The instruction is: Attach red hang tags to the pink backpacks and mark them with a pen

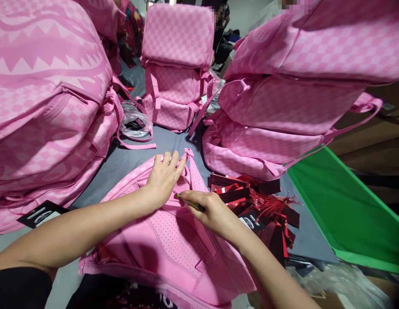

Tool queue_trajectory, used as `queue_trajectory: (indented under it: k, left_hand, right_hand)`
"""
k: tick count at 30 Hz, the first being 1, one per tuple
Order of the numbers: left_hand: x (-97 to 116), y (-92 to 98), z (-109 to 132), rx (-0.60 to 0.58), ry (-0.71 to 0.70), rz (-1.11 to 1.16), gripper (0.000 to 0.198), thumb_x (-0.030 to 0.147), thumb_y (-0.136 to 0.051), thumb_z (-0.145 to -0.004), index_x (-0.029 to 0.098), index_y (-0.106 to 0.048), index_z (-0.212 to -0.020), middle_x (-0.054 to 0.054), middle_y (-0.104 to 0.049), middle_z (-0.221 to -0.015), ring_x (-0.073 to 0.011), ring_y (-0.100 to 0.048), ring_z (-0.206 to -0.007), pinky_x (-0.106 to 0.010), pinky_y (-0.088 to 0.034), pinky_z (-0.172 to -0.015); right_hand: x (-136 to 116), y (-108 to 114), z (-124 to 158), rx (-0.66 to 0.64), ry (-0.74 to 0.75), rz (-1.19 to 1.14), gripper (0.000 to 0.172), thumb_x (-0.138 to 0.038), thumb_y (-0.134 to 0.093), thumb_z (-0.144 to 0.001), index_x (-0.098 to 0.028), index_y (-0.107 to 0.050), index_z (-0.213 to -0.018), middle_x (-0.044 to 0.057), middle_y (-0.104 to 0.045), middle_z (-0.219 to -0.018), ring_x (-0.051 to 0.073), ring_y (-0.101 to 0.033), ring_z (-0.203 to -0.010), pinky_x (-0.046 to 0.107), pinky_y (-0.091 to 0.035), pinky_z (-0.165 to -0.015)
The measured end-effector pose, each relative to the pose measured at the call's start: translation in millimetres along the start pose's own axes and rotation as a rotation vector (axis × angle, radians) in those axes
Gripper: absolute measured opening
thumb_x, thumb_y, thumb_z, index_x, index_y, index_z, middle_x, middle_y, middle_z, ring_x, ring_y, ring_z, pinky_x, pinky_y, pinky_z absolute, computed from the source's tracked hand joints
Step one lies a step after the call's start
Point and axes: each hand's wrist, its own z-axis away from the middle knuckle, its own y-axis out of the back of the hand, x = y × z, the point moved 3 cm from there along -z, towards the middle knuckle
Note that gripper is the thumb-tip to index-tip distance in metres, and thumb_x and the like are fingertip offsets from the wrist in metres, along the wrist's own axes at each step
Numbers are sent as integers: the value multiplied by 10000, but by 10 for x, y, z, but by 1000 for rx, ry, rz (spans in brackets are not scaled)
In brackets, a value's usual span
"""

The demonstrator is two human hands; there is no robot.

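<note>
In the head view, your left hand (163, 178) lies flat near the middle of the frame, its fingers (167, 159) spread loosely and pressing on the top of the pink backpack (173, 249), which lies back-side up on the grey worktop (122, 165) and fills the lower middle of the frame. Its long axis runs from the bottom edge up toward the top loop (188, 153), which sits just beyond your left fingertips. Your right hand (212, 212) is just right of centre, fingers pinched shut on a thin green tool (190, 203) whose tip points left, toward the heel of your left hand, touching or nearly touching the fabric; I cannot tell which. So the right hand is the working one and the left holds the bag down just beside the tip. A heap of red tags (257, 201) lies right of your right hand, and stacks of pink backpacks (51, 107) stand at the left, top and right of the frame.
</note>
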Motion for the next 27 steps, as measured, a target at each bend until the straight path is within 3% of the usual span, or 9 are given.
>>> queue_trajectory:
  k: [8,22,27]
  left_hand:
    - [-7,-19,1,-5,22,-23,603,196,-448,-924,172,-291,-1506,-156,-322,-1538,-338,-405,-1272,-463,-369,-980]
    - [-11,-60,4,32,12,-10,609,192,-453,-921,158,-296,-1508,-172,-328,-1531,-357,-400,-1281,-482,-380,-983]
    - [25,-151,-11,-23,34,15,711,224,-556,-882,178,-257,-1525,-156,-303,-1556,-367,-372,-1333,-518,-352,-1048]
  right_hand:
    - [-83,-30,-14,-66,-37,57,266,-7,-481,-838,-164,-672,-936,48,-704,-876,144,-659,-775,250,-510,-745]
    - [-58,-62,-10,-54,-76,42,307,0,-459,-805,-182,-675,-926,35,-698,-858,149,-654,-796,240,-482,-765]
    - [-61,-106,-2,-43,-140,91,315,11,-464,-769,-193,-672,-888,30,-700,-811,150,-647,-748,216,-452,-706]
